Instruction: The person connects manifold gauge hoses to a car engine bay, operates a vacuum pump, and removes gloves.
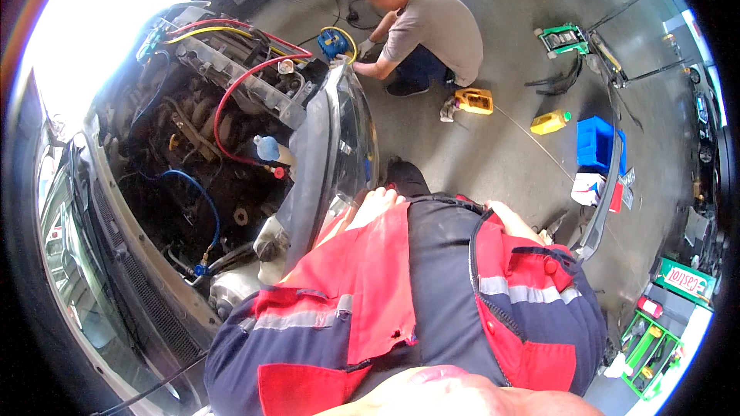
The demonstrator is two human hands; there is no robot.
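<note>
My left hand (375, 208) rests by my waist at the edge of my red and navy jacket (368, 262), beside the car's headlamp (347, 146); its fingers lie loosely apart. My right hand (505, 218) is at the other side of my waist, mostly behind the jacket, its fingers hidden. To my left is the open engine bay (185, 200), with a red hose (225, 100) arching over it and a blue hose (206, 202) ending in a blue coupler (201, 270).
A co-worker (432, 31) crouches by a blue machine (333, 44). Yellow jugs (473, 102), a blue crate (593, 144), a green floor jack (563, 39) and a green tool tray (647, 350) are on the floor (516, 162) to the right.
</note>
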